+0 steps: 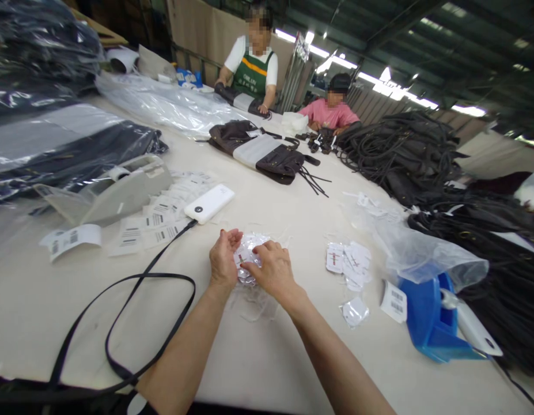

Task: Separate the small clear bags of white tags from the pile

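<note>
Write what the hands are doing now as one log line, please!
left hand: cupped beside tag packets | right hand: over tag packets | nearby: white power bank, more tags

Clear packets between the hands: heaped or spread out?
Heaped: the clear packets overlap one another in a clump between the left hand and right hand.

Light: long white strip lights (386, 87), upper right, overexposed; dark metal roof (474, 52) around them dim. Pale flat tabletop (292, 351), centre: fairly bright, shadows soft. Glare: white streaks on crumpled clear plastic film (163, 101), upper left; glints on small clear plastic packets (247, 249), centre. Heaped black fabric goods (387, 150), right: detail sunk in darkness. Frame edges: blurred, wide-angle stretch.
</note>
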Demonstrator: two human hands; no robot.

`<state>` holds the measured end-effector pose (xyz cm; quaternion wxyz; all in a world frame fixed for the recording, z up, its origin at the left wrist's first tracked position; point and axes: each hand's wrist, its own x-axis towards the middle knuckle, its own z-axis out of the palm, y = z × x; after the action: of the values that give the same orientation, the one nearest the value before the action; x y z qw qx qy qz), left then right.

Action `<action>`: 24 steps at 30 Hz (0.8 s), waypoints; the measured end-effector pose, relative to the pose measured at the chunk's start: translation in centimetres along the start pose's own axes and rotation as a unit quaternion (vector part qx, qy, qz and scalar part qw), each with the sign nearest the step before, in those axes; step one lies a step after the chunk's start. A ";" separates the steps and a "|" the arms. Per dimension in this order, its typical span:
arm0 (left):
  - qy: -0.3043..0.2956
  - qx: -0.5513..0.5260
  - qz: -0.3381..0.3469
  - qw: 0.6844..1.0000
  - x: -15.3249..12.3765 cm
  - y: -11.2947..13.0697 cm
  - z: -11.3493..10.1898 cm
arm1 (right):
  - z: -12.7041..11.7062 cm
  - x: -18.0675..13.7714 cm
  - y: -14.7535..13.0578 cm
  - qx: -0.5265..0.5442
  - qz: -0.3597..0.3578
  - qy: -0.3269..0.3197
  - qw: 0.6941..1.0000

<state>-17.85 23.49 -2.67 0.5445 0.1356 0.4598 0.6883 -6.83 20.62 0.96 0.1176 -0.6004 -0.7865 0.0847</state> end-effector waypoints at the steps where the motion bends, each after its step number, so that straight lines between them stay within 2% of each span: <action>1: 0.003 -0.015 -0.014 1.000 0.0 0.2 0.0 | 0.2 0.1 -0.6 -0.008 0.011 -0.010 1.000; 4: 0.002 -0.049 -0.025 0.998 0.1 0.8 0.0 | 1.1 0.4 -1.9 -0.019 0.057 -0.033 0.998; 8: 0.012 -0.086 0.026 0.996 0.4 1.5 -0.3 | 1.7 0.8 -2.9 -0.003 0.099 -0.043 0.994; 10: 0.027 -0.093 0.065 0.993 0.7 1.9 -0.5 | 1.6 0.9 -3.1 0.034 0.115 -0.045 0.992; 12: 0.040 -0.094 0.086 0.991 1.0 2.3 -0.7 | 1.3 0.8 -2.7 0.119 0.143 -0.046 0.982; 14: 0.044 -0.093 0.089 0.991 1.2 2.5 -0.9 | 0.7 0.5 -1.5 0.262 0.179 -0.030 0.948; 16: 0.046 -0.087 0.081 0.992 1.3 2.4 -1.0 | -0.6 -0.2 0.7 0.412 0.200 0.008 0.889; 18: 0.048 -0.067 0.070 0.994 1.4 2.1 -1.0 | -2.3 -1.1 3.6 0.510 0.210 0.059 0.832; 21: 0.042 -0.006 0.065 0.997 1.4 1.2 -1.0 | -4.7 -2.6 8.3 0.554 0.253 0.134 0.782; 24: -0.013 0.131 0.083 0.988 1.0 0.5 -1.2 | -5.6 -3.7 11.4 0.563 0.311 0.161 0.748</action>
<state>-19.30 23.80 -3.24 0.4688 0.2521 0.5265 0.6629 6.21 20.06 2.86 0.5264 -0.6413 -0.3352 0.4464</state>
